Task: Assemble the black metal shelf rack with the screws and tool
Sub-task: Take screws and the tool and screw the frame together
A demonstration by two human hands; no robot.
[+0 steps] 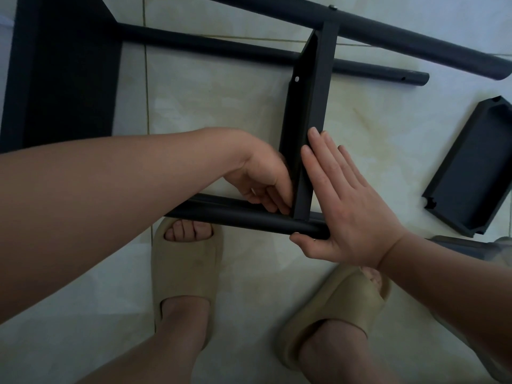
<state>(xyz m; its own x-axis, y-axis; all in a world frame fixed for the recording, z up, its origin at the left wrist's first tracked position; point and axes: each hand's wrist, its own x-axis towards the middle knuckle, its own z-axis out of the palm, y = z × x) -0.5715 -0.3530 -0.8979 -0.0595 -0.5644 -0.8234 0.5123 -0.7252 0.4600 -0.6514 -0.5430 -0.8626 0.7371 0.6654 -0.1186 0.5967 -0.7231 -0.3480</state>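
I am pressing my right hand (346, 212) flat, fingers straight, against the outer face of the upright black metal shelf panel (307, 112), with my thumb touching the black round metal tube (235, 214) at its end. Just across the panel, my left hand (263, 178) is curling its fingers into the inner corner. I cannot tell whether they are pinching anything.

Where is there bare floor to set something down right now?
Bare tile lies between the big black panel and the upright shelf, and between that shelf and the loose tray. Crowded where left hand and right hand flank its foot on the near tube.
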